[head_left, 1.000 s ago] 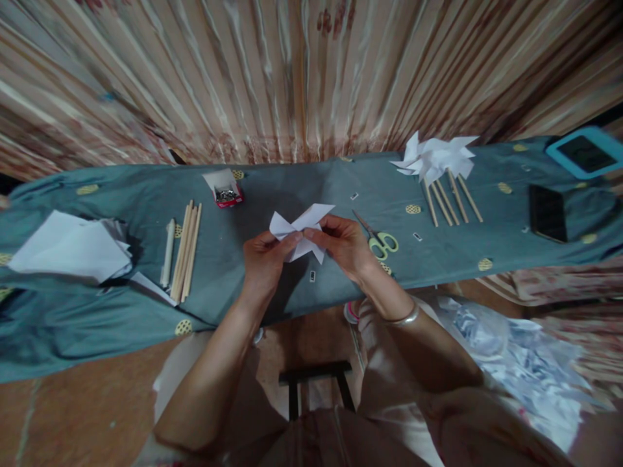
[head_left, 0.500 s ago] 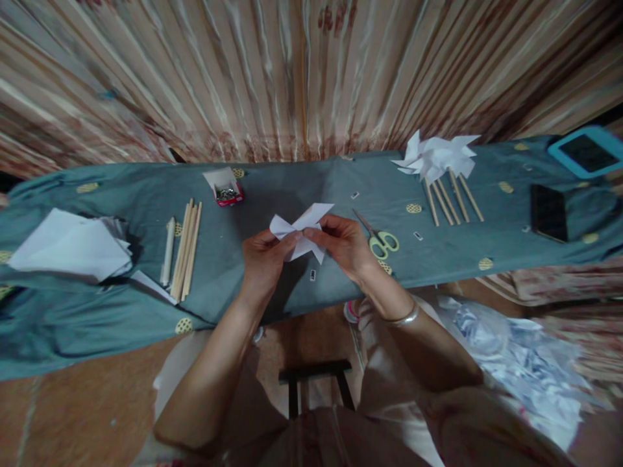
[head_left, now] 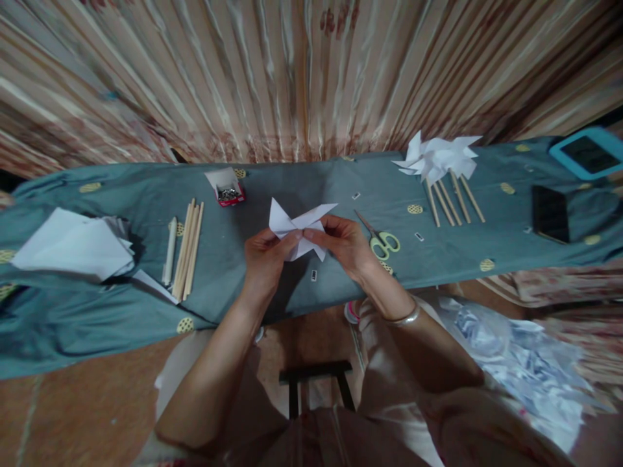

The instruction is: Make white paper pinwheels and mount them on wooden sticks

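A white paper pinwheel (head_left: 304, 220) is held between my two hands above the middle of the cloth-covered table. My left hand (head_left: 267, 256) grips its left side, with the thumb pressed near the centre. From the right, my right hand (head_left: 343, 243) pinches it, and both thumbs almost meet at the middle. Folded blades stand out at the upper left, upper right and lower right. Fingertips behind the paper are hidden. Scissors (head_left: 382, 241) with pale green handles lie just right of my right hand. A small red box of metal pins (head_left: 230, 193) stands open beyond my left hand.
Wooden sticks (head_left: 189, 253) and a white rod (head_left: 170, 250) lie left, beside stacked paper sheets (head_left: 71, 250). Finished pinwheels (head_left: 435, 159) on sticks rest at the right back. A phone (head_left: 549, 213) and a blue-framed tablet (head_left: 586, 154) lie far right. Crumpled plastic (head_left: 520, 357) is below the table.
The pinwheel's upper-left blade, curled over before, now points upward. Both hands keep their hold at the centre and have hardly moved.
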Available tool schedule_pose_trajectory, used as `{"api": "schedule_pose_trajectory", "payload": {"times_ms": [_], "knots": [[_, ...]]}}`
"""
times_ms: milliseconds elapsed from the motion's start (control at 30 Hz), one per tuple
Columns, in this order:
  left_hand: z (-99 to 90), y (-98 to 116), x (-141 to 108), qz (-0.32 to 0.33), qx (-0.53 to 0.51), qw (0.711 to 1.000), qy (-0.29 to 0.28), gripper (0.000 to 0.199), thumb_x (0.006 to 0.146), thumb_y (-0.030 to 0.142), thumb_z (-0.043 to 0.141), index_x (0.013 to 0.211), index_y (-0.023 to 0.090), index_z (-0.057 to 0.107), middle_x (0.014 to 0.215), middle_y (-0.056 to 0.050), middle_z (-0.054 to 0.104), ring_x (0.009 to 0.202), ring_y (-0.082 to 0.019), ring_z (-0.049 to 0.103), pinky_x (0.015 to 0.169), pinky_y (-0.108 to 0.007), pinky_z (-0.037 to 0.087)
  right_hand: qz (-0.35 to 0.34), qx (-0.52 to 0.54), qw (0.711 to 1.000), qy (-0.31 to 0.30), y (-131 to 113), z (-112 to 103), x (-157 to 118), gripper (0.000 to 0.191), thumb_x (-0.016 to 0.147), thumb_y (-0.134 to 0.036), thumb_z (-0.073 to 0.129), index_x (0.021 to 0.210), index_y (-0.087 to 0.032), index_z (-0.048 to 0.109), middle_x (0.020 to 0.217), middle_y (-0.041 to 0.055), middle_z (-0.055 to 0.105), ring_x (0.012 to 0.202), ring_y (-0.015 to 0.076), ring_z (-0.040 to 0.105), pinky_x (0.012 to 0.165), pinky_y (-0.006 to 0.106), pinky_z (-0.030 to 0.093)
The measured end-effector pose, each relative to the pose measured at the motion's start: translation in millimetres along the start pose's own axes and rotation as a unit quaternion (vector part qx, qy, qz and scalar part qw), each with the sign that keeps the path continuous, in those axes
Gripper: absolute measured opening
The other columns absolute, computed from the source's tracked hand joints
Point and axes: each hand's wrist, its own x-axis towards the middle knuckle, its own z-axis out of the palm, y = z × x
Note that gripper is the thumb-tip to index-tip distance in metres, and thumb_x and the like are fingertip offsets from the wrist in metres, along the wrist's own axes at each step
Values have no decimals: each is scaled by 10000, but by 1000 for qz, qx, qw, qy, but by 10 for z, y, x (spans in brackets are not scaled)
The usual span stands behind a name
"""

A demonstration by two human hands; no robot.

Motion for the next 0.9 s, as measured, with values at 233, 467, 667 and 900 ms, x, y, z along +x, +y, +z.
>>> {"api": "schedule_pose_trajectory", "payload": {"times_ms": [233,467,667,900], "knots": [[-15,20,-19,-13,-27,1000,-10,215,538,246,882,724,200,785,772,-11,778,683,-151,672,709,-282,557,4,-2,1000,-2,39,9,28,353,565,-428,915,759,-197,730,776,-17,723,689,123,606,682,276,505],[-44,-9,-14,-21,-52,998,-15,226,548,219,877,754,191,785,774,-4,777,671,-131,661,705,-260,533,12,-1,1000,4,62,38,45,325,561,-408,909,721,-200,717,737,-29,714,666,121,597,659,274,489],[-62,9,-17,-24,-50,998,-5,233,528,231,887,730,189,779,750,-13,771,671,-148,659,707,-280,533,30,40,999,8,71,99,63,363,502,-422,935,706,-205,728,744,-26,728,674,120,607,698,279,500],[-110,14,-16,-31,-28,999,10,253,532,280,869,748,183,778,748,-20,770,675,-149,664,708,-282,525,48,41,998,8,97,154,80,377,485,-442,940,712,-210,747,722,-27,745,647,118,615,672,270,501]]}}
